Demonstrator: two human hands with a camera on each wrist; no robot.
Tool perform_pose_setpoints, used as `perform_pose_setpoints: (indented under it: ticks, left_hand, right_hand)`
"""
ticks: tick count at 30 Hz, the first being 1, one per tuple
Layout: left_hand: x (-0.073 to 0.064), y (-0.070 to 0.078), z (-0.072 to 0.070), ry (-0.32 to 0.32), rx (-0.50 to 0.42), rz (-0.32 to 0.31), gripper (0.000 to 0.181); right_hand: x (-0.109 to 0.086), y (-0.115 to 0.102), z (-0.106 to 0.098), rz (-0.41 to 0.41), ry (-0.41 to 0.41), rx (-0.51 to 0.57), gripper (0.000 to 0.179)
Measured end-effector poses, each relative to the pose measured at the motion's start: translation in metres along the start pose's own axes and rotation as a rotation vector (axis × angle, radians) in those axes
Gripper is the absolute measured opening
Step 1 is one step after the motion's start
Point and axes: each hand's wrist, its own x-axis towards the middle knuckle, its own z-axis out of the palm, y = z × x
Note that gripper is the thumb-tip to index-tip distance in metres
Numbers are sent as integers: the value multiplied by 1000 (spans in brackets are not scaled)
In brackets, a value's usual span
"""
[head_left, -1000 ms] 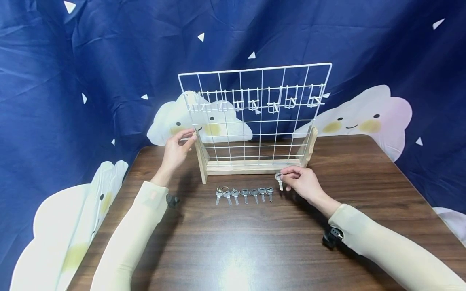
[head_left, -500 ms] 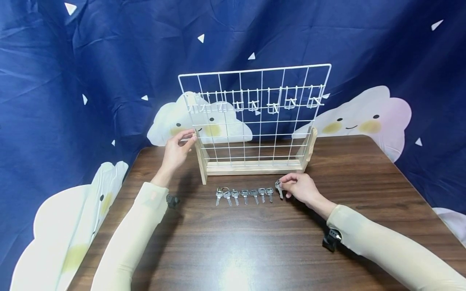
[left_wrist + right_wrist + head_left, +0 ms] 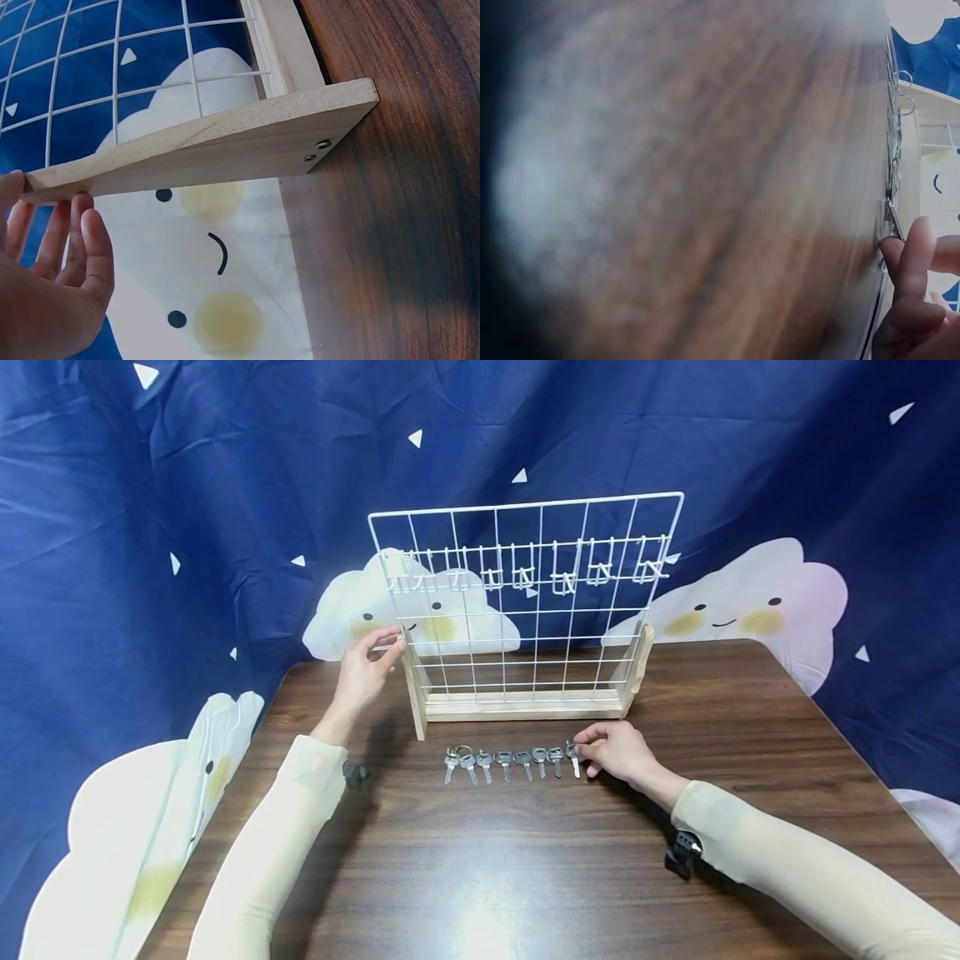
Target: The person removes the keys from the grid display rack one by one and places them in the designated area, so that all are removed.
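Note:
A white wire grid rack (image 3: pixel 517 635) with wooden side posts stands on the table. My left hand (image 3: pixel 365 667) pinches the upper part of its left wooden post (image 3: pixel 202 146), thumb on one face and fingertips on the other in the left wrist view. At the right end of a row of silver keys (image 3: pixel 504 764), my right hand (image 3: pixel 618 750) pinches one more key (image 3: pixel 574 760) by its head, the blade pointing toward me. The right wrist view shows my thumb and finger (image 3: pixel 915 259) on this key edge-on, low at the table.
Several white hooks (image 3: pixel 522 577) hang in a line across the upper grid. The brown wooden table (image 3: pixel 465 843) reaches toward me, with a bright glare spot near the front. Behind it hangs a dark blue cloth (image 3: pixel 480 435) with clouds and triangles.
My right hand has come down and slightly nearer to me, bringing its key to the right end of the row. The left hand stays on the post.

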Motion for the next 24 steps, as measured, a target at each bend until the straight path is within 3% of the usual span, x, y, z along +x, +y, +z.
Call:
perform_pose_setpoints:
  ticks: [5,8,11,15,24]
  left_hand:
    - [0,-1,0,-9,-10,-6,42]
    - [-3,10,-1,-19,-11,-21,41]
    - [-3,10,-1,-16,-8,-17,41]
    - [0,-1,0,-1,-3,3,43]
    - [0,-1,0,0,-12,6,41]
  right_hand:
    - [0,0,-1,1,-4,-51,22]
    - [0,0,-3,-20,-8,-100,23]
    - [-1,0,-5,-53,-9,-150,23]
    - [-3,-1,-8,-81,-3,-195,21]
    - [-2,-2,-12,-169,10,-325,18]
